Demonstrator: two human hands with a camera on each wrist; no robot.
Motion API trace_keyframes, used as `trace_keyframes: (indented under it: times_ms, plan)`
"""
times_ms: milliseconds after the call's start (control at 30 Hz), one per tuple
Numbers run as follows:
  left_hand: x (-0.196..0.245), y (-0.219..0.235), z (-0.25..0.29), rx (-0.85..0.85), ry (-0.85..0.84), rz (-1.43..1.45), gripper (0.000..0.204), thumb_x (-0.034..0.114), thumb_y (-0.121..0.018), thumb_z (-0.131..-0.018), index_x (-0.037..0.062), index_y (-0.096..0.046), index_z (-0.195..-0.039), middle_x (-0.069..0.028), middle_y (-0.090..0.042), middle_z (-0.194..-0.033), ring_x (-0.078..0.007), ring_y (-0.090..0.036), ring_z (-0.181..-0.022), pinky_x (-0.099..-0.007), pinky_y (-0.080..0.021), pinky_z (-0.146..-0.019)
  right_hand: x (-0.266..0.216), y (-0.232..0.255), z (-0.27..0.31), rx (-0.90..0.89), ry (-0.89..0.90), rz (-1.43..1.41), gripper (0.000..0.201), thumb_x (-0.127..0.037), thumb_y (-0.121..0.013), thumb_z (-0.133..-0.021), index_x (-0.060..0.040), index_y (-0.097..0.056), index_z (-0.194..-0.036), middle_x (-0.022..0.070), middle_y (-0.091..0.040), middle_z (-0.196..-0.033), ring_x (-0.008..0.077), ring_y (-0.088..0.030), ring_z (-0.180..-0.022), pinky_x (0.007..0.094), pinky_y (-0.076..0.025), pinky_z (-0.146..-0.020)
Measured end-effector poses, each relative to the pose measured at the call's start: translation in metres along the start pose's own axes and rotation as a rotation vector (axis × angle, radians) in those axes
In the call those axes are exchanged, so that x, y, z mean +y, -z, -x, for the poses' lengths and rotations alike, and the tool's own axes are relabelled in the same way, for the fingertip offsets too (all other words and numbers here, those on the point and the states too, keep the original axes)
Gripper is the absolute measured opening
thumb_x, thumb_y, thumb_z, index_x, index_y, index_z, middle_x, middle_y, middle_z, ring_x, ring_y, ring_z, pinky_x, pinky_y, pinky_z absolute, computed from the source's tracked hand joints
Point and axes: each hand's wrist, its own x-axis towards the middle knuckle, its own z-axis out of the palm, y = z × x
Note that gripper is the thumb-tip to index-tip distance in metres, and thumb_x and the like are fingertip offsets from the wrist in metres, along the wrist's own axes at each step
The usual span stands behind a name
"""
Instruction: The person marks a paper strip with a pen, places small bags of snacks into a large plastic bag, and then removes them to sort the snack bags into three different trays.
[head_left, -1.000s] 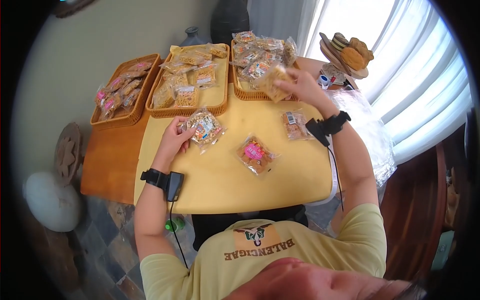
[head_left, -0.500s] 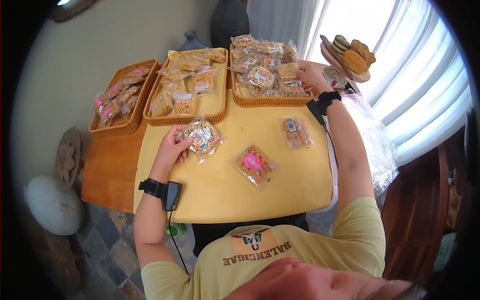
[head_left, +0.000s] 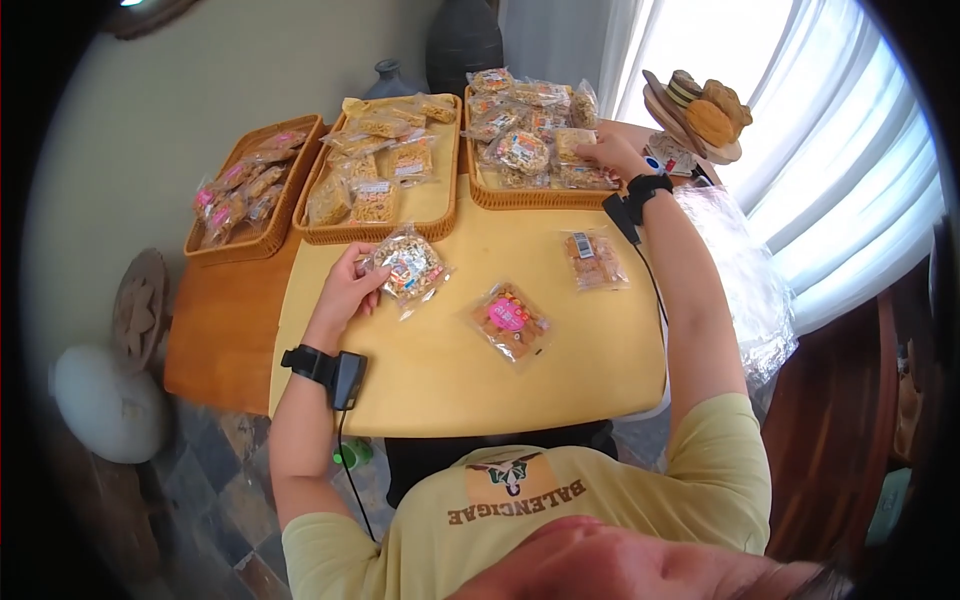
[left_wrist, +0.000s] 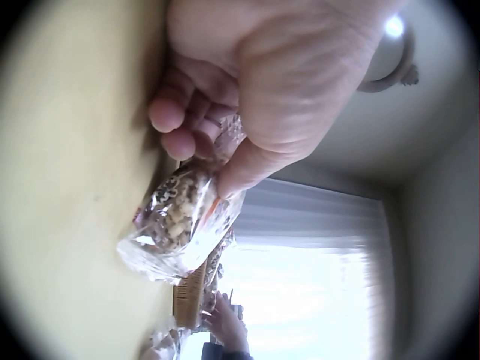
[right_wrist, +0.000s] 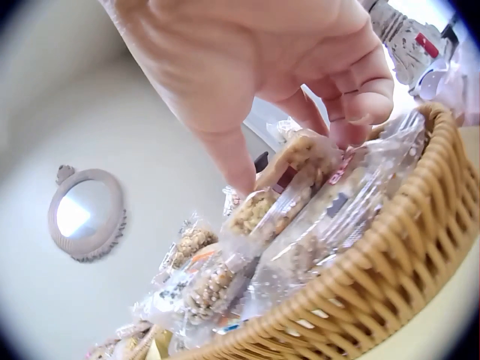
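My left hand point(head_left: 350, 285) pinches the edge of a round puffed-grain snack point(head_left: 410, 268) in a clear wrapper, low over the yellow tabletop. In the left wrist view the thumb presses on top of this wrapped snack point(left_wrist: 184, 214). At the back right, my right hand point(head_left: 615, 157) holds a square wrapped snack point(head_left: 572, 140) on the pile in the right wicker basket point(head_left: 540, 200). The right wrist view shows the thumb on one side of the square snack point(right_wrist: 300, 161) and the fingers on the other, partly hidden behind it.
Two wrapped snacks lie on the table: one with a pink label point(head_left: 510, 318), one with a barcode point(head_left: 592, 260). A middle basket point(head_left: 380, 235) and a left basket point(head_left: 265, 245) hold more packets. Beside the right arm lies clear plastic sheeting point(head_left: 735, 270).
My right hand has brought the square snack down onto the right basket's pile, then shifted slightly left over it. The left hand stays at the round snack.
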Motion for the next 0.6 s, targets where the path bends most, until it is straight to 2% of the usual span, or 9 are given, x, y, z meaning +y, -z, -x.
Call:
trace_keyframes:
  times_ms: [67,133,167,200,267,300,400,533,600]
  plan:
    - [0.000,0.001,0.001,0.017,0.002,0.004,0.024,0.014,-0.060,-0.079,0.0059,-0.047,-0.098,0.0032,-0.048,-0.056,-0.0025,-0.042,-0.040,-0.0155,-0.031,-0.034,0.001,-0.003,-0.008,-0.031,0.033,-0.147,0.035,-0.028,-0.067,-0.066,0.0057,-0.059,-0.062,0.0072,-0.054,-0.052,0.0126,-0.045,-0.040,0.0264,-0.034,-0.035]
    - [0.001,0.001,0.000,-0.005,0.019,-0.026,0.024,0.014,-0.060,-0.078,0.0064,-0.047,-0.097,0.0032,-0.047,-0.055,-0.0028,-0.042,-0.040,-0.0160,-0.031,-0.034,0.010,-0.003,-0.028,0.084,0.108,0.056,0.036,-0.027,-0.070,-0.062,0.0077,-0.059,-0.063,0.0084,-0.055,-0.054,0.0143,-0.050,-0.045,0.0267,-0.038,-0.039]
    - [0.003,0.000,0.001,-0.007,0.022,-0.018,0.024,0.015,-0.061,-0.078,0.0066,-0.046,-0.095,0.0031,-0.046,-0.053,-0.0032,-0.041,-0.039,-0.0164,-0.030,-0.034,0.015,-0.004,-0.040,0.103,0.175,0.162,0.040,-0.028,-0.070,-0.063,0.0091,-0.059,-0.071,0.0109,-0.058,-0.061,0.0184,-0.053,-0.049,0.0280,-0.042,-0.044]
    - [0.004,0.000,0.002,0.011,0.023,-0.013,0.024,0.015,-0.061,-0.078,0.0066,-0.046,-0.095,0.0031,-0.046,-0.053,-0.0032,-0.041,-0.039,-0.0164,-0.030,-0.034,0.023,-0.009,-0.049,0.090,0.188,0.164,0.040,-0.028,-0.070,-0.063,0.0091,-0.059,-0.071,0.0109,-0.058,-0.061,0.0184,-0.053,-0.049,0.0280,-0.042,-0.044]
    - [0.007,0.000,0.003,-0.013,0.042,-0.022,0.025,0.016,-0.061,-0.078,0.0067,-0.045,-0.094,0.0028,-0.046,-0.052,-0.0036,-0.041,-0.039,-0.0168,-0.030,-0.034,0.033,-0.019,-0.063,0.136,0.100,0.077,0.057,-0.032,-0.071,-0.062,0.0112,-0.053,-0.094,0.0159,-0.060,-0.073,0.0223,-0.055,-0.056,0.0300,-0.045,-0.050]
    - [0.006,0.000,0.003,-0.010,0.044,-0.019,0.025,0.017,-0.061,-0.078,0.0070,-0.045,-0.094,0.0027,-0.046,-0.051,-0.0038,-0.041,-0.039,-0.0173,-0.030,-0.034,0.014,-0.021,-0.044,0.170,0.062,0.095,0.071,-0.028,-0.073,-0.062,0.0099,-0.039,-0.112,0.0199,-0.059,-0.085,0.0239,-0.057,-0.066,0.0322,-0.047,-0.055]
    - [0.003,0.001,0.002,-0.013,0.052,-0.024,0.025,0.019,-0.060,-0.079,0.0074,-0.045,-0.094,0.0029,-0.045,-0.051,-0.0038,-0.041,-0.039,-0.0174,-0.030,-0.034,-0.011,-0.029,-0.016,0.102,0.120,-0.103,0.070,-0.019,-0.073,-0.065,0.0085,-0.033,-0.116,0.0153,-0.057,-0.090,0.0190,-0.059,-0.068,0.0271,-0.048,-0.055]
    - [0.001,0.002,0.001,-0.015,0.052,-0.030,0.025,0.020,-0.060,-0.079,0.0077,-0.045,-0.095,0.0028,-0.046,-0.052,-0.0037,-0.041,-0.039,-0.0174,-0.030,-0.035,-0.003,-0.032,-0.030,0.162,0.125,-0.118,0.069,-0.017,-0.070,-0.067,0.0024,-0.030,-0.121,0.0159,-0.056,-0.092,0.0165,-0.058,-0.070,0.0252,-0.046,-0.050]
    - [0.001,0.001,0.001,-0.015,0.052,-0.021,0.025,0.021,-0.060,-0.079,0.0079,-0.045,-0.095,0.0030,-0.046,-0.052,-0.0036,-0.041,-0.039,-0.0173,-0.030,-0.034,-0.013,-0.019,-0.019,0.151,0.096,-0.014,0.066,-0.015,-0.067,-0.069,-0.0051,-0.031,-0.123,0.0143,-0.057,-0.086,0.0154,-0.058,-0.066,0.0243,-0.040,-0.043]
